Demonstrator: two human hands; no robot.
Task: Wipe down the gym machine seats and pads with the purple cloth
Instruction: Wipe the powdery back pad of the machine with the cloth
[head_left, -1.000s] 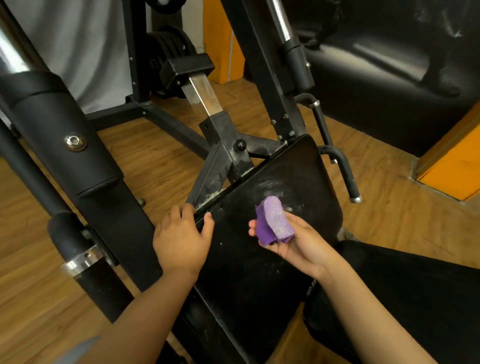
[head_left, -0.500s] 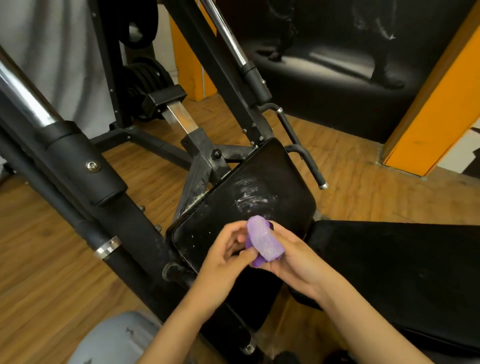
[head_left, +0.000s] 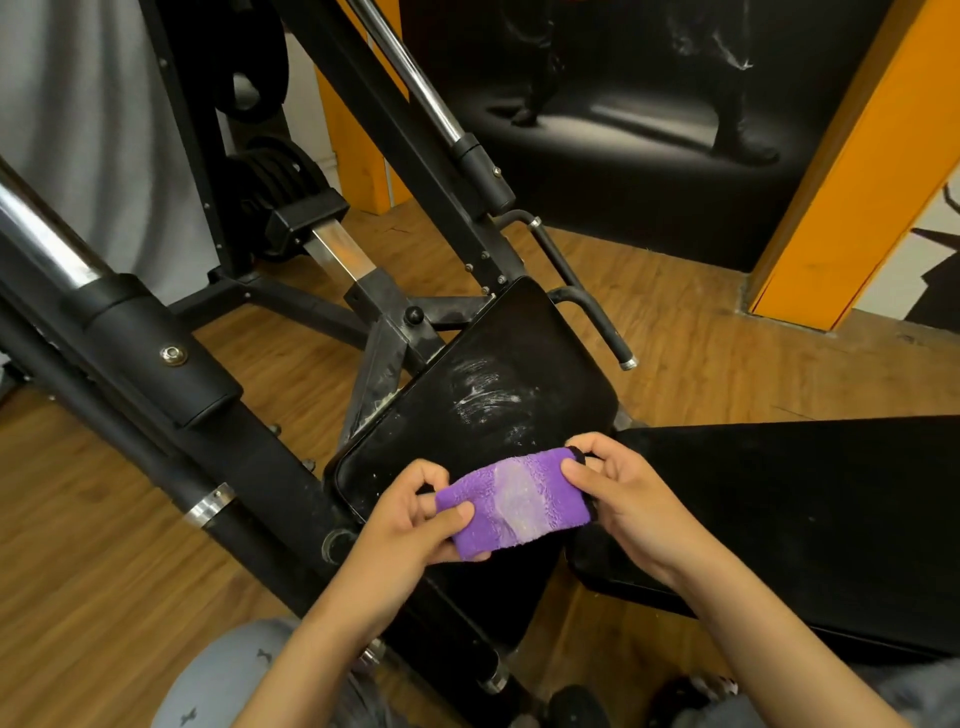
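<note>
The purple cloth (head_left: 514, 506) is held in the air, stretched flat between both hands, in front of the near edge of the black seat pad (head_left: 550, 358). A pale, whitish band runs across the middle of the cloth from top to bottom.

The left hand (head_left: 410, 525) grips the left end of the cloth: the thumb lies on top and the fingers curl underneath. The right hand (head_left: 618, 493) pinches the right end between thumb and curled fingers. Neither hand touches the pad.

The seat pad is tilted and carries white smears (head_left: 488, 400) on its upper middle area, with small white specks towards its near left corner. A second black pad (head_left: 805, 519) lies just to the right of it, extending to the right edge of the view.

The seat pad is mounted on a black machine frame (head_left: 260, 467). A black handle with a metal end cap (head_left: 597, 317) projects beside the far right corner of the pad. A chrome bar (head_left: 410, 83) rises diagonally behind it. Black weight plates (head_left: 270, 176) sit at the rear left. The machine stands on a wooden floor (head_left: 93, 597). An orange pillar (head_left: 852, 166) stands at the right. A knee in grey fabric (head_left: 234, 680) shows at the bottom edge.
</note>
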